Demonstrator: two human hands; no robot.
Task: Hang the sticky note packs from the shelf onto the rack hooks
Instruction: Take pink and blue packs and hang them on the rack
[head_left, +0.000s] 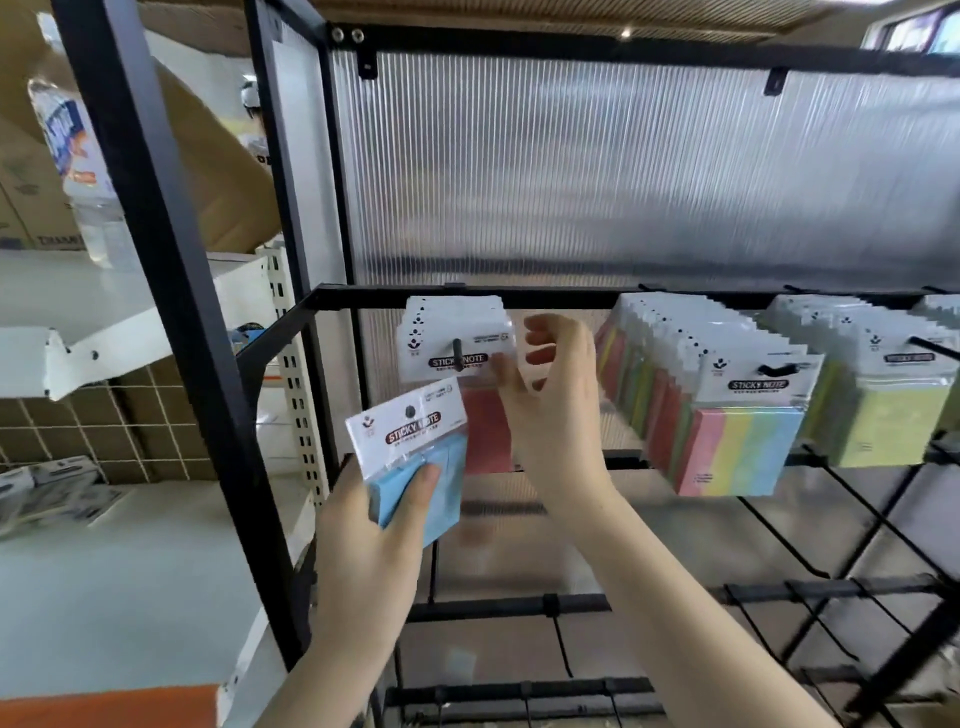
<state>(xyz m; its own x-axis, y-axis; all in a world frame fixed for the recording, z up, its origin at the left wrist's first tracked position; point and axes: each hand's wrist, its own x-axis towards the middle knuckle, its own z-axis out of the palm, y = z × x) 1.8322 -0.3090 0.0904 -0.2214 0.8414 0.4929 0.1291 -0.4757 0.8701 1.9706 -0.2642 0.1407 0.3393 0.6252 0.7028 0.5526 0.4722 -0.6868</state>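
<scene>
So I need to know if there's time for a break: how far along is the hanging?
Well along: three hooks already carry rows of packs, the red packs, the striped packs and the yellow-green packs. In hand: the left hand grips a blue pack, not yet hooked; the right hand is at the red packs. What remains on the shelf isn't visible.

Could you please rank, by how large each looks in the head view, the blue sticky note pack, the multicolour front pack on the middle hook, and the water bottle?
1. water bottle, tallest
2. multicolour pack
3. blue pack, partly covered by the left hand

Packs two and three look close; nearness makes it unsure.
</scene>
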